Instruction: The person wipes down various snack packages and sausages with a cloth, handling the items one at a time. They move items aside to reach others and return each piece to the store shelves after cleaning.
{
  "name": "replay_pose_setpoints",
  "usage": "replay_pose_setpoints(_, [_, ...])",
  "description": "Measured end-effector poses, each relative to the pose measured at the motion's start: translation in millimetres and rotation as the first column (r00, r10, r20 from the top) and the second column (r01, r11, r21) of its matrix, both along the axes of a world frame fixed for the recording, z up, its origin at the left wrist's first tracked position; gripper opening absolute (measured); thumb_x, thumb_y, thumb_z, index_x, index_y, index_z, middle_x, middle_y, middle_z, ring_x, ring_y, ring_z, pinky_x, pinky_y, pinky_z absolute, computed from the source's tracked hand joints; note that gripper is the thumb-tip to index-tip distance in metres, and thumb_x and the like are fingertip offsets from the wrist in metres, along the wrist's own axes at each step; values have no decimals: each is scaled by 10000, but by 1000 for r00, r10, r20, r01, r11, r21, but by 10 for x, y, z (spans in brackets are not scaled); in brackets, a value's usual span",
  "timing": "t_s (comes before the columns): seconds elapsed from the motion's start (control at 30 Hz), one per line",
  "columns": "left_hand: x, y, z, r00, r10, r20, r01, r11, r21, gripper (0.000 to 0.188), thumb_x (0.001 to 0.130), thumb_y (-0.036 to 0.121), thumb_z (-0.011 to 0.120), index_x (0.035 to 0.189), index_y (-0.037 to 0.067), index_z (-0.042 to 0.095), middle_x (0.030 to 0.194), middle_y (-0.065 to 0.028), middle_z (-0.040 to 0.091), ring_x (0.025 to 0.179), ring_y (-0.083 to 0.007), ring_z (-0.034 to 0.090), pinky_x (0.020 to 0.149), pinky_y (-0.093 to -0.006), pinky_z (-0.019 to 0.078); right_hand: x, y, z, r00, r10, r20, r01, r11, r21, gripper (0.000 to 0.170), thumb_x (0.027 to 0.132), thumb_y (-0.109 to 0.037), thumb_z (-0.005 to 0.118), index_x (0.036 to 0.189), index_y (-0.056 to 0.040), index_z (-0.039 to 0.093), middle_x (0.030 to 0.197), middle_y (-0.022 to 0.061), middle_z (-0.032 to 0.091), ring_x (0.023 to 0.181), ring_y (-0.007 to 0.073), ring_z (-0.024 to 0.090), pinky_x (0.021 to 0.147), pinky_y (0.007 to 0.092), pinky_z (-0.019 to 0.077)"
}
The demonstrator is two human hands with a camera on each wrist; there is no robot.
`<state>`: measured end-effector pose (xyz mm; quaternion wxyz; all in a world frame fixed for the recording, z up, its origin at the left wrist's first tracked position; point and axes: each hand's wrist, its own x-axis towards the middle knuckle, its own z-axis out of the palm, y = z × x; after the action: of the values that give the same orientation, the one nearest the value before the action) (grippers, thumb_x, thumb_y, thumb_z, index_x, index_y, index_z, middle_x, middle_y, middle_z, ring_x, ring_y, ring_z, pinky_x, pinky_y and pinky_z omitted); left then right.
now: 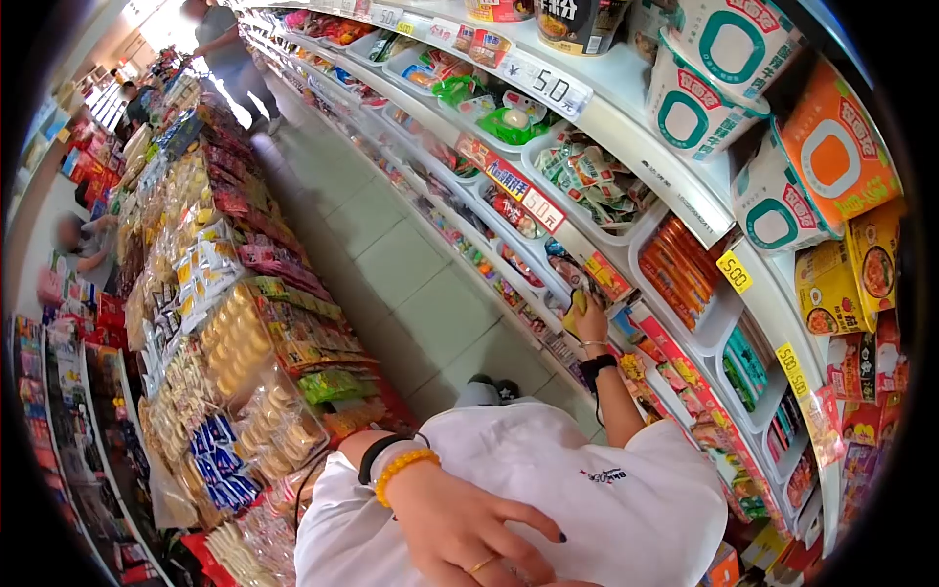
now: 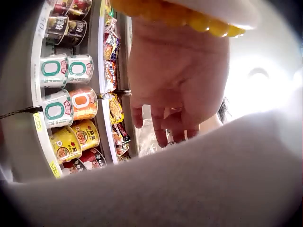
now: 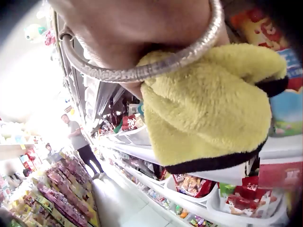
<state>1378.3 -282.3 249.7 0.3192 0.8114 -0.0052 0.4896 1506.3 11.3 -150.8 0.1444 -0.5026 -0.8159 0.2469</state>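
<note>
My right hand (image 1: 591,325) reaches in at the lower shelves on the right and grips a cloth (image 3: 208,109). The cloth is fluffy and yellow with a black edge, bunched up and hanging below the hand in the right wrist view. Trays of small packaged snacks (image 3: 194,184) lie just beyond it. Most of the right fingers are hidden behind the cloth and wrist there. Across the front of the white shirt (image 1: 626,519), my left hand (image 1: 469,528) is held with loose, slightly bent fingers and holds nothing. In the left wrist view its palm shows.
Cup noodles (image 1: 699,108) crowd the upper shelf, above a tray of red-orange sticks (image 1: 677,269). A long display of bagged snacks (image 1: 245,342) lines the left of the tiled aisle (image 1: 421,264). A person (image 1: 230,59) stands at the far end; others are behind the display.
</note>
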Motion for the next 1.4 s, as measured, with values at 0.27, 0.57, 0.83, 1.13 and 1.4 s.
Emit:
replay_pose_setpoints(0.27, [-402, 137, 209, 981, 192, -26, -177, 941, 288, 212, 913, 87, 444, 859, 14, 635, 900, -80, 616, 927, -252, 592, 857, -479, 466, -96, -305, 527, 982, -24, -190, 62, 978, 200, 463, 830, -203, 623, 1251, -45, 511, 1254, 206, 518, 1123, 375, 517, 947, 387, 427])
replay_pose_setpoints(0.57, [-823, 145, 216, 948, 312, -62, -258, 868, 425, 193, 885, 101, 479, 838, 20, 648, 933, -111, 613, 903, -280, 579, 847, -465, 466, -184, -948, 952, 985, 62, -163, -54, 997, 53, 356, 819, -213, 628, 1103, -3, 585, 1103, 201, 589, 1001, 373, 566, 867, 387, 460])
replay_pose_setpoints(0.83, [-1064, 323, -339, 968, -56, 245, 15, 986, 163, 247, 888, -9, 396, 770, -38, 611, 961, -148, 611, 885, -312, 608, 781, -462, 513, -593, -1056, 773, 882, -166, -441, 16, 946, -323, 290, 829, -188, 664, 1015, 29, 618, 904, 112, 656, 792, 200, 618, 718, 305, 483])
replay_pose_setpoints(1.13, [-1242, 237, -535, 938, -38, 345, 5, 996, 94, 196, 905, 15, 437, 834, -40, 612, 997, -182, 615, 877, -312, 613, 737, -410, 507, -746, -1112, 883, 728, -387, -566, -91, 764, -639, 272, 853, -179, 656, 1018, 36, 631, 873, 23, 644, 754, 80, 583, 674, 240, 475])
replay_pose_setpoints(1.4, [-1113, 184, -435, 935, -4, 354, -42, 992, 122, 186, 897, 15, 476, 813, -67, 621, 965, -212, 630, 847, -305, 641, 714, -359, 535, -672, -1239, 1106, 725, -325, -607, -113, 814, -570, 273, 844, -162, 655, 1027, 39, 630, 874, 22, 647, 775, 87, 577, 708, 248, 473])
